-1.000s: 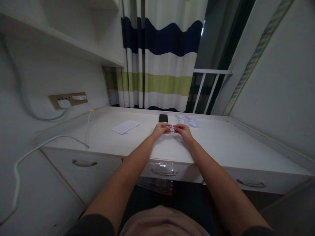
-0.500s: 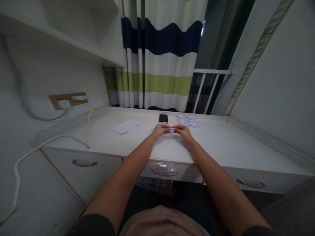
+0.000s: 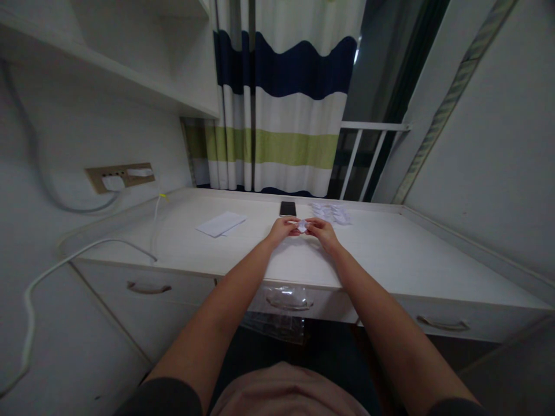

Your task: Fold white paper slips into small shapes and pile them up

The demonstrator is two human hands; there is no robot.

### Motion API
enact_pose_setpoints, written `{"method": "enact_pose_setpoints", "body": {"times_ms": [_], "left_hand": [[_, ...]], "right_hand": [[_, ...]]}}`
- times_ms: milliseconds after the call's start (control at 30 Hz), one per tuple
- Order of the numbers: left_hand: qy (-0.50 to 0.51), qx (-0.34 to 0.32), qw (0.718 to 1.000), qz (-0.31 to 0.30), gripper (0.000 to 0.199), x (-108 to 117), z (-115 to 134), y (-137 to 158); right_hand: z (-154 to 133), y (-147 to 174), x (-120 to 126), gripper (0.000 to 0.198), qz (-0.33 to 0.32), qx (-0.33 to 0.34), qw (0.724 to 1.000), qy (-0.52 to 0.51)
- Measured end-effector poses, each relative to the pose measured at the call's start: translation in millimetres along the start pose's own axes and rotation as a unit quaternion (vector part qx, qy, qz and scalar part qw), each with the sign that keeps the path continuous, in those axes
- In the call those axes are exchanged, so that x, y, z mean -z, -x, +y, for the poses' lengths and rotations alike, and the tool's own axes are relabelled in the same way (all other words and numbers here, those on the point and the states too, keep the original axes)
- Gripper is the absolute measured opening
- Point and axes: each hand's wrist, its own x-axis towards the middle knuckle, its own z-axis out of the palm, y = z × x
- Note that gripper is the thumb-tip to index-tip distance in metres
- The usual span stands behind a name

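Between my fingertips, just above the white desk [image 3: 243, 254], is a small folded piece of white paper [image 3: 302, 226]. My left hand [image 3: 281, 230] pinches its left side, and my right hand [image 3: 322, 231] pinches the right side. The exact shape of the fold is too small to make out. Right behind my hands lies a dark phone [image 3: 288, 208]. A group of several small folded white papers [image 3: 332, 213] rests beyond my right hand. Flat sheets of white paper [image 3: 222, 223] lie to the left of my left hand.
A white cable [image 3: 108, 240] crosses the desk's left end, near a wall socket [image 3: 121, 176]. Drawers with handles [image 3: 289, 304] run below the desk's front edge, and clear plastic [image 3: 277, 326] hangs at the middle one. A striped curtain [image 3: 299, 115] hangs behind.
The folded paper between my fingers shows more of its white surface now and looks more opened out. My hands have stayed in nearly the same place.
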Motion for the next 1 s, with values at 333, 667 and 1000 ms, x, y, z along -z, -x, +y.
{"method": "enact_pose_setpoints", "body": {"times_ms": [333, 667, 1000], "left_hand": [[0.018, 0.001, 1.000, -0.022, 0.013, 0.1, 1.8, 1.7], [0.039, 0.000, 0.999, -0.009, 0.019, -0.2, 0.9, 0.7], [0.064, -0.003, 0.998, -0.027, 0.023, -0.4, 4.6, 2.5]], "right_hand": [[-7.5, 4.0, -2.1, 0.022, 0.002, -0.008, 1.000, 0.003], [-4.0, 2.8, -1.1, 0.032, 0.009, 0.000, 1.000, 0.006], [-5.7, 3.5, -1.3, 0.033, 0.002, 0.006, 1.000, -0.007]]}}
